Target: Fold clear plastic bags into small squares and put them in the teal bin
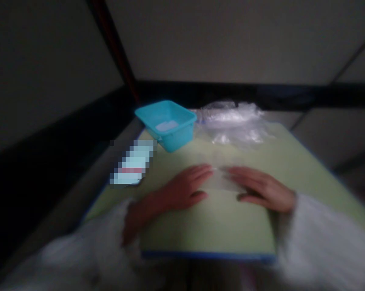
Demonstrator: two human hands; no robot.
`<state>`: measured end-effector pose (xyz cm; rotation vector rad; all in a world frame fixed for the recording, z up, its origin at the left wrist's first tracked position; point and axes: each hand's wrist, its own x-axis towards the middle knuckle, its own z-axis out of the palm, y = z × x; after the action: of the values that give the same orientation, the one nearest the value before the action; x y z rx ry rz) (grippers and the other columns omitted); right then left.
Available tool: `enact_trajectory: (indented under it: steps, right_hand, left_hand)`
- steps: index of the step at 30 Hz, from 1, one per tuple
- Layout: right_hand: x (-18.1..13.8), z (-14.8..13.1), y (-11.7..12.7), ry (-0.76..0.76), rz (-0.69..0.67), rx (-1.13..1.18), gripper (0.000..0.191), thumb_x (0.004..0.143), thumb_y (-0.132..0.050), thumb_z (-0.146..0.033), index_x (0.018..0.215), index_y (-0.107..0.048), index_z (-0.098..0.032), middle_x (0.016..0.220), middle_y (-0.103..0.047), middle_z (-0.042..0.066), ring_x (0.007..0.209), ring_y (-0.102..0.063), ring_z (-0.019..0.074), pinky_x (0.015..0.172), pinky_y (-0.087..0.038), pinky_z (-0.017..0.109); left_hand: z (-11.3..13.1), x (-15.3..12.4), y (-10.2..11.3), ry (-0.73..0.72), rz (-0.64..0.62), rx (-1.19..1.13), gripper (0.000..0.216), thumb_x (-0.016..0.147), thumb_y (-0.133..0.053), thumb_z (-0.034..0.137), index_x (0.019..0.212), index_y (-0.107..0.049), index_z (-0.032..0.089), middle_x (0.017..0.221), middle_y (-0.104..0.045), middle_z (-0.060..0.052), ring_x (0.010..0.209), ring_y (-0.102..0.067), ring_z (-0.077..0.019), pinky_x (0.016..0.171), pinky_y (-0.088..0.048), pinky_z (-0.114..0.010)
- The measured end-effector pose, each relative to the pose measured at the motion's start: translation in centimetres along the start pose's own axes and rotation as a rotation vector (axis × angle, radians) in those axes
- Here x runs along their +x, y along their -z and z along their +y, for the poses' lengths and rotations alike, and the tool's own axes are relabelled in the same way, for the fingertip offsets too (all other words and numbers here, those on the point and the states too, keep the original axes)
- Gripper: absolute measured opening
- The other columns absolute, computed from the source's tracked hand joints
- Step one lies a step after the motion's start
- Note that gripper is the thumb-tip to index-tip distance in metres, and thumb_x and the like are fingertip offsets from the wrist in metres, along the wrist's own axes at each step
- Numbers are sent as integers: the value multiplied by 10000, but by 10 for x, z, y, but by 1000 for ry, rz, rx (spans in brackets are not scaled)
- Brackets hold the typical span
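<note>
My left hand [187, 186] lies low over the middle of the table, fingers stretched out towards the right. Facing it, my right hand [263, 186] has its fingers extended leftward, a little blurred. Between the two lies a thin, see-through piece of plastic [221, 180], perhaps a bag, flat on the surface. The fingertips of both hands rest at or over its sides; whether they press on it is hard to tell. Neither hand is closed around anything.
The pale green table [209, 230] has a blue edge. A turquoise plastic basket [181, 137] with something white inside stands at the back left. Right of it is a heap of crumpled clear plastic bags [237, 121]. A pixelated phone-like object [134, 163] lies by the left edge.
</note>
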<state>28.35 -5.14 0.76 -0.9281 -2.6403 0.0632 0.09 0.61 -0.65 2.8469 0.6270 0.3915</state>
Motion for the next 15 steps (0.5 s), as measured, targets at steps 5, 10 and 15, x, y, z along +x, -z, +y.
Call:
enact_trajectory:
  steps: [5, 10, 15]
  right_hand:
    - [-2, 0, 13, 117, 32, -90, 275, 943, -451, -298, 881, -682, -164, 953, -687, 95, 920, -631, 220, 795, -535, 382]
    - [-3, -2, 9, 108, 54, -145, 229, 933, -451, -204, 910, -667, -132, 885, -687, 86, 822, -621, 206, 728, -528, 355]
    - [1, -5, 9, 131, 65, -212, 242, 936, -419, -157, 892, -655, -126, 834, -692, 82, 745, -615, 195, 656, -514, 335]
  left_hand:
    - [-5, 1, 8, -4, 60, 89, 389, 881, -464, 326, 1200, -552, 121, 1240, -594, -121, 1156, -535, -237, 1019, -397, -401]
    - [-3, 2, 5, -13, 85, 141, 341, 861, -482, 287, 1149, -578, 130, 1148, -640, -107, 1055, -584, -225, 956, -441, -377]
    - [-3, 1, 5, 11, 94, 138, 344, 859, -474, 296, 1152, -580, 149, 1161, -638, -96, 1058, -583, -224, 954, -442, -377]
